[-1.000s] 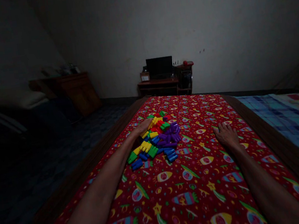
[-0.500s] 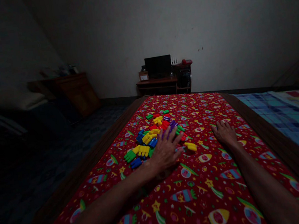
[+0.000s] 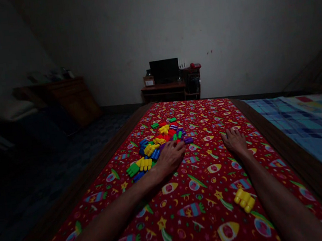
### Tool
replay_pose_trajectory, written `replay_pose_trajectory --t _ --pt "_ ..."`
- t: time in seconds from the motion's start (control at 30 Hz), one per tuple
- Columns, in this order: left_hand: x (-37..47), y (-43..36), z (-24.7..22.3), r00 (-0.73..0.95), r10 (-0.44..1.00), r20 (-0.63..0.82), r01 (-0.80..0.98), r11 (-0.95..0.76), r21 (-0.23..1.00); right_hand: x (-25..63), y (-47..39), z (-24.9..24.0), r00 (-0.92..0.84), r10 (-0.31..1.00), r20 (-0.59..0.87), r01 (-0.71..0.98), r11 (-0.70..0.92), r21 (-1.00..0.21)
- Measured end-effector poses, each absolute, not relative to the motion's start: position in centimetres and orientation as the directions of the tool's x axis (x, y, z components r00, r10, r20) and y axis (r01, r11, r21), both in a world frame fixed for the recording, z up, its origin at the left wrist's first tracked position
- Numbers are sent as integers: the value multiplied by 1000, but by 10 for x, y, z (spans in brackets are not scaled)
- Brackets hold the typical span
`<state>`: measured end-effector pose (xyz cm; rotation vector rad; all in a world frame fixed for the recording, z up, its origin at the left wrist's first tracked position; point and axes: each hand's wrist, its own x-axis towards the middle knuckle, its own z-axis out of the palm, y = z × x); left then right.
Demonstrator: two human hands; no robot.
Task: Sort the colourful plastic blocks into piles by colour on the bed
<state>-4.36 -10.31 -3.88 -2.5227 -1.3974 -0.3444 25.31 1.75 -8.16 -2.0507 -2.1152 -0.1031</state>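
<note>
My left hand [image 3: 171, 156] rests over the right side of a pile of coloured plastic blocks, its fingers curled down on them; what lies beneath the fingertips is hidden. Yellow blocks [image 3: 151, 149], a green block [image 3: 132, 169], blue blocks [image 3: 155, 155] and a purple block [image 3: 188, 141] show around it. To the right, my right hand [image 3: 234, 141] lies on the red patterned cloth [image 3: 195, 206] with fingers spread and nothing in them. A separate yellow block [image 3: 245, 200] sits on the cloth near my right forearm.
The cloth covers a long table with a brown edge [image 3: 295, 158]. Beyond it stand a desk [image 3: 163, 88] and a dark monitor [image 3: 164, 70]. A wooden cabinet [image 3: 73, 100] is at the left, and a blue checked cover [image 3: 293, 127] at the right.
My left hand has drawn its fingers in over the pile. A yellow block right of the pile is gone from there, and one now lies nearer my right forearm. The view has shifted slightly.
</note>
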Motion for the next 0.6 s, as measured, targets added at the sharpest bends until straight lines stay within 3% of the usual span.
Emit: replay_pose_trajectory --t 0.3,0.4,0.6 --pt "-56 -66 -36 177 885 431 878 -340 337 252 15 -80 -24 980 198 992 47 -114" --pt "-60 -64 -42 145 883 446 899 -306 312 252 14 -78 -23 980 197 990 50 -134" --pt "-65 -75 -37 256 888 382 928 -337 161 251 11 -75 -14 978 209 985 50 -165"
